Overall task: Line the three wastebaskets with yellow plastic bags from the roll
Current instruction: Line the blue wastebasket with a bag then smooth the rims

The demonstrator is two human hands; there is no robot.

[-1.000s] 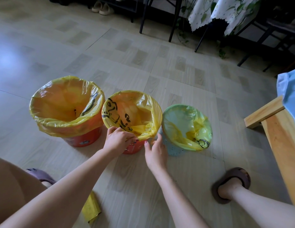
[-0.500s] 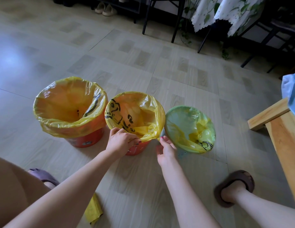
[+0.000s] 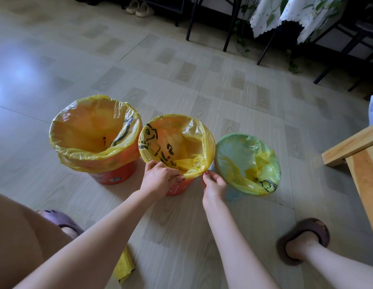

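Note:
Three wastebaskets stand in a row on the floor, each holding a yellow plastic bag. The large orange wastebasket [image 3: 114, 176] is on the left, a smaller orange wastebasket [image 3: 179, 187] in the middle, and a pale blue-green wastebasket [image 3: 233, 195] on the right. My left hand [image 3: 160, 178] pinches the folded-over edge of the middle bag [image 3: 194, 170] at the near rim. My right hand [image 3: 213, 184] grips the same bag edge at the rim's right side, between the middle and right baskets. A yellow bag roll [image 3: 124, 265] lies on the floor by my left arm.
A wooden bench [image 3: 352, 151] juts in from the right. My slippered right foot [image 3: 302, 240] is on the floor near it, my left slipper [image 3: 60, 220] at lower left. Black chair legs [image 3: 228, 24] and a table with a floral cloth [image 3: 293, 13] stand beyond.
My right hand has moved up from the floor-side of the middle basket to the bag edge at its right rim. My left hand stays on the near rim.

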